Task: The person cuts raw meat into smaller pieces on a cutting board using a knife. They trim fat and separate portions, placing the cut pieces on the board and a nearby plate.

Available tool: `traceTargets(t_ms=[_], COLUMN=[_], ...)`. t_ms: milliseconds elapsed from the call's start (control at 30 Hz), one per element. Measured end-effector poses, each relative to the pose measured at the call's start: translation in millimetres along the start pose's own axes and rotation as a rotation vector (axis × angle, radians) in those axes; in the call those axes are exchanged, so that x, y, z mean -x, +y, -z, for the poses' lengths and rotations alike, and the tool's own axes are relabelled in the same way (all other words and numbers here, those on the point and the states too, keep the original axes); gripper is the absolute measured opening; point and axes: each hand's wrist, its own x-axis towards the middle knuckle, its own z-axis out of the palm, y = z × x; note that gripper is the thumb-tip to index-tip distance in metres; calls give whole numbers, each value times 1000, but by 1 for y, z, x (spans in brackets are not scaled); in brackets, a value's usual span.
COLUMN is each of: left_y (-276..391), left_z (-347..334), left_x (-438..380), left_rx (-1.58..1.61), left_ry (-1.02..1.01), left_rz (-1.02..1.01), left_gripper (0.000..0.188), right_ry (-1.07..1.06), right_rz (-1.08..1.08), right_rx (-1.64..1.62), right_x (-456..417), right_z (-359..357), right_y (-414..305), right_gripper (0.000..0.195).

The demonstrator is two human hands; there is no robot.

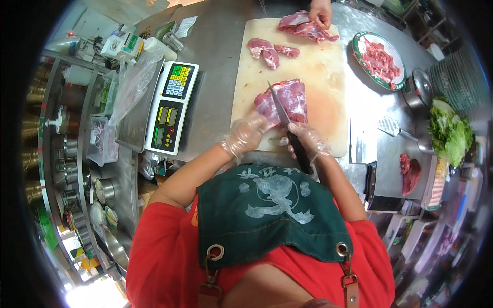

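A slab of raw red meat (294, 98) lies on the white cutting board (327, 77) in front of me. My left hand (248, 133), in a clear plastic glove, grips the slab's near left edge. My right hand (308, 140), gloved the same way, is closed around the dark handle of a kitchen knife (283, 111). Its blade points away from me and lies over the meat; whether it is cutting in cannot be seen. Farther up the board rest a few smaller meat pieces (269, 54). Another person's hand (321, 15) touches a separate piece of meat (304, 29) at the far edge.
A digital scale (169, 107) with a plastic bag (140, 81) on its pan stands left. To the right are a green-rimmed plate (357, 57) of meat scraps, a lidded pot (420, 88), a grater (389, 126), a cleaver (364, 142), lettuce (448, 129) and a dark red meat piece (411, 175).
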Motion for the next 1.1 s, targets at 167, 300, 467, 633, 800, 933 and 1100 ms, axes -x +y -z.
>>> traceTargets(t_ms=[167,300,467,633,800,933,1100], left_y=[6,5,-10,-8,1,16,9], left_z=[10,-10,-24,-22,-18,-16,-10], left_x=[-44,-67,-48,-26,-15,-5,13], left_rx=[166,25,80,19,-79,-45,67], left_ry=[160,-27,33,10,-61,-116,-80], left_rz=[621,790,774,709,641,649,657], left_gripper=[30,41,29,20,20,25,29], right_ry=[40,57,85,55,21,126,79], right_rz=[16,43,121,122,160,457,245], right_rx=[-61,11,199,575,897,1165,754], right_x=[0,2,18,19,18,-3,-22], right_z=[6,4,14,26,22,5,-10], right_y=[5,4,4,15,0,8,-4], right_gripper=[28,27,23,24,26,27,25])
